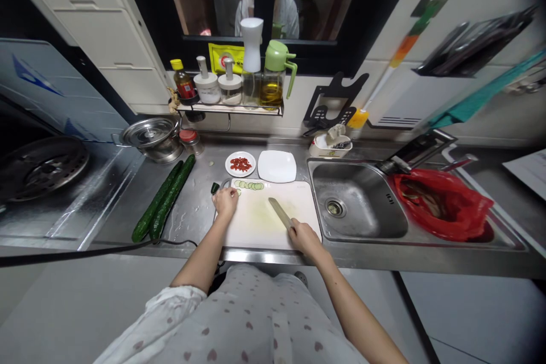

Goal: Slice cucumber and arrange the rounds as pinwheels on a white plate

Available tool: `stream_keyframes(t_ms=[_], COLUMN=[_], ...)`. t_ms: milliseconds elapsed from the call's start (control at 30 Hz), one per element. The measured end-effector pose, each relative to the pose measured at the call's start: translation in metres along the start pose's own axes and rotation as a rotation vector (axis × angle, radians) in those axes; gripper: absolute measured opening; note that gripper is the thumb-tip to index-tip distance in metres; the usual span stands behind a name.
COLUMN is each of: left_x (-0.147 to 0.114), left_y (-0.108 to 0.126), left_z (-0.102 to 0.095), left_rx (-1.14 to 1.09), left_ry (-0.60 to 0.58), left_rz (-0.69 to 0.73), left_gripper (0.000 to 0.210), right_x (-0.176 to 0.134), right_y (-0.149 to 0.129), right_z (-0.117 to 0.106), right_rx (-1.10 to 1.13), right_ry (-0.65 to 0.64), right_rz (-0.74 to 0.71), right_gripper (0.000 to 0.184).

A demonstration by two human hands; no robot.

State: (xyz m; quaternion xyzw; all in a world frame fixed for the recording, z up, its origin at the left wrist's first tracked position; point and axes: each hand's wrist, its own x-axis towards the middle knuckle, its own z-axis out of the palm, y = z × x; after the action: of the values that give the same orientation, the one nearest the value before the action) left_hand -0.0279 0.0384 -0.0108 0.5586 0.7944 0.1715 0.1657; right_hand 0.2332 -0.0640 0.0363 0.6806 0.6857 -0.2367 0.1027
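My right hand [303,237] is wrapped round the handle of a kitchen knife [279,212], whose blade lies low over the white cutting board [247,233], pointing away to the left. At the board's upper left corner, my left hand [226,203] has its fingers drawn together on a cucumber slice [238,192]. Just beyond those fingertips, a row of overlapping cucumber slices [249,185] lies along the board's far edge. A dark green cucumber end [215,187] sits on the counter beside my left hand. Two whole cucumbers [173,199] lie farther left.
Behind the board stand a white plate of chopped red pieces [240,165] and a square white plate [277,165]. A steel sink [362,199] and red plastic bag [443,205] are right. A lidded pot [151,136] stands left; a condiment shelf [230,108] hangs above.
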Motion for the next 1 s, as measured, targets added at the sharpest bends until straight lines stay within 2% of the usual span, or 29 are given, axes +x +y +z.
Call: stream_keyframes(t_ms=[300, 633, 1000], left_x=[-0.004, 0.005, 0.020], left_y=[0.003, 0.051, 0.074], left_z=[-0.001, 0.011, 0.032], left_rx=[-0.020, -0.030, 0.132], left_ry=[0.009, -0.136, -0.233], left_rz=[0.092, 0.273, 0.427], left_gripper=[0.027, 0.031, 0.031], right_x=[0.000, -0.002, -0.005], right_y=[0.002, 0.003, 0.001], right_z=[0.000, -0.001, 0.000], right_rx=[0.002, 0.011, 0.010], right_ry=[0.000, -0.006, -0.015], right_rz=[0.009, 0.015, 0.024], right_gripper=[0.027, 0.027, 0.027])
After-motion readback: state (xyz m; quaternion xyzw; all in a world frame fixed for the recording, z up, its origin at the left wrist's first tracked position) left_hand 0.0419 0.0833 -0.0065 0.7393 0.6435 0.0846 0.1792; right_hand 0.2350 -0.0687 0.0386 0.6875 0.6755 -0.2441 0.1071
